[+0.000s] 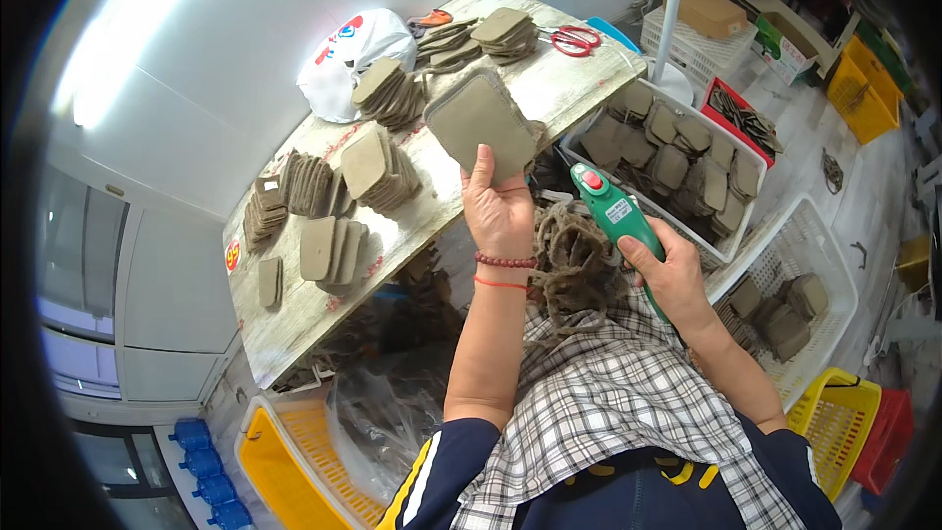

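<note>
My left hand (498,208) grips a khaki square pad with rounded corners (478,121), its thumb on the face. More layers show behind the pad's edge, over the table's near side. My right hand (675,275) is wrapped round a green handheld electric tool with a red button (618,208). The tool points up and left, apart from the pad; its working end is hard to make out. Between my forearms, a heap of khaki fabric strips (574,255) lies on my checked apron (628,378).
Stacks of similar pads (373,172) stand on the worn wooden table (417,236), with a white plastic bag (353,64) and red-handled scissors (576,40) farther back. To the right are a white crate of pads (728,253) and a white basket (834,265). A yellow basket (294,461) sits lower left.
</note>
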Demonstrator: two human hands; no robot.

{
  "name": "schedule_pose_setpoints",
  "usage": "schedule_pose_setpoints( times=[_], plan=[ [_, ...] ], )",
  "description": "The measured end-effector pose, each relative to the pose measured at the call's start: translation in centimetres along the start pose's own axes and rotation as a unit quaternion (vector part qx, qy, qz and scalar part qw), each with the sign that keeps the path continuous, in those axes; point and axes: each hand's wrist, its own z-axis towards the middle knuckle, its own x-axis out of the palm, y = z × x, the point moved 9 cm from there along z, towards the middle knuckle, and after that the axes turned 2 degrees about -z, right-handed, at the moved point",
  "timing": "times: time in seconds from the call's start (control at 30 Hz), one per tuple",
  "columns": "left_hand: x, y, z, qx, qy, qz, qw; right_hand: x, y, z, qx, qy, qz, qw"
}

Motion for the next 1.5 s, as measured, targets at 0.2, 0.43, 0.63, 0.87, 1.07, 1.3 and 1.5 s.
schedule_pose_setpoints(
  times=[0.2,0.43,0.63,0.87,1.07,1.3,1.5],
  plan=[
    [1.8,3.7,-1.6,-0.057,0.000,-0.043,0.997,-0.8,0.9,-1.0,-0.005,-0.019,0.022,1.000],
    [1.9,5.5,-3.1,-0.087,0.003,0.012,0.996,-1.9,1.5,-1.5,-0.017,-0.052,0.023,0.998],
    [1.0,6.8,-4.8,-0.136,0.020,0.042,0.990,-2.5,1.7,-1.3,-0.012,-0.053,0.017,0.998],
    [-0.1,8.1,-6.9,-0.181,0.034,0.072,0.980,-3.6,2.5,-0.6,-0.023,-0.060,0.019,0.998],
    [-0.4,7.2,-7.3,-0.231,0.097,0.127,0.960,-5.0,2.2,-0.5,0.023,-0.024,0.020,0.999],
    [-0.8,3.8,-5.6,-0.280,0.135,0.263,0.913,-6.7,1.3,-1.2,0.047,0.052,-0.015,0.997],
    [-0.9,2.1,-4.9,-0.303,0.152,0.359,0.870,-6.9,0.7,-2.1,0.043,0.068,-0.092,0.992]
  ],
)
